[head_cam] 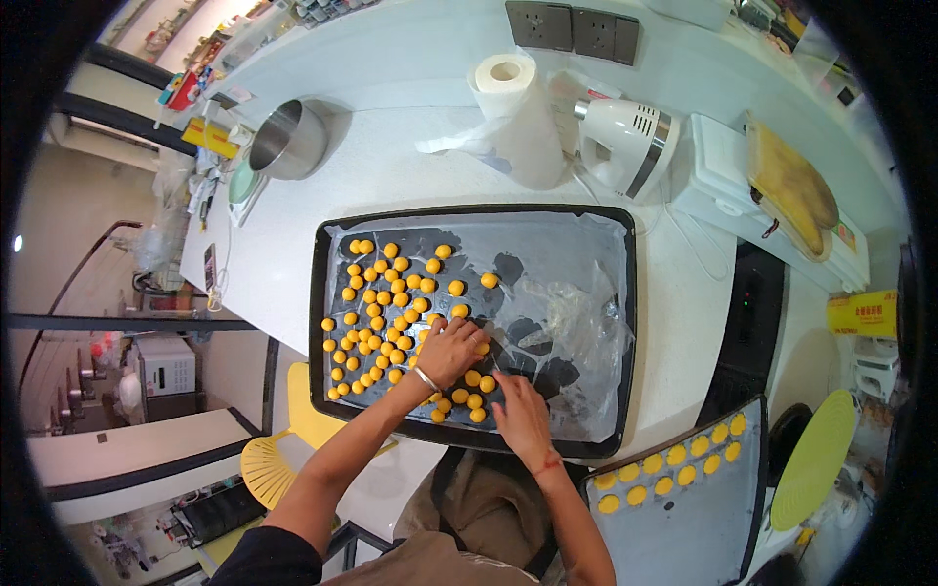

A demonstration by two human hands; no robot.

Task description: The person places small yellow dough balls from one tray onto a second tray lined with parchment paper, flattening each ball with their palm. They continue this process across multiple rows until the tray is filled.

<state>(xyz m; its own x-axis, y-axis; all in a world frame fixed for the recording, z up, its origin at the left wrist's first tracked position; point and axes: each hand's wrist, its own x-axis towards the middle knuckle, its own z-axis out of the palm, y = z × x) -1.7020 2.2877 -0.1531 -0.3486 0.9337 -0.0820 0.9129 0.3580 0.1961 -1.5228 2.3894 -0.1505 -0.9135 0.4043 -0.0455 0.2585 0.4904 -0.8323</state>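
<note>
A dark baking tray (626,293) lined with translucent paper lies before me on the white counter. Many small yellow dough balls (401,299) cover its left half and middle. Over the middle of them is my left hand (451,351), palm down with fingers bent; what lies under its fingers is partly hidden. My right hand (522,410) is at the tray's near side, its fingertips beside a few balls; whether it touches one is unclear. Crumpled clear plastic film (564,315) lies on the tray's right half.
A second tray (681,535) at the lower right holds flattened yellow rounds (652,463). Behind the baking tray stand a steel bowl (289,139), a paper towel roll (516,117) and a white hand mixer (626,143). An oven mitt (791,183) rests on a white box. A yellow chair (304,399) stands left.
</note>
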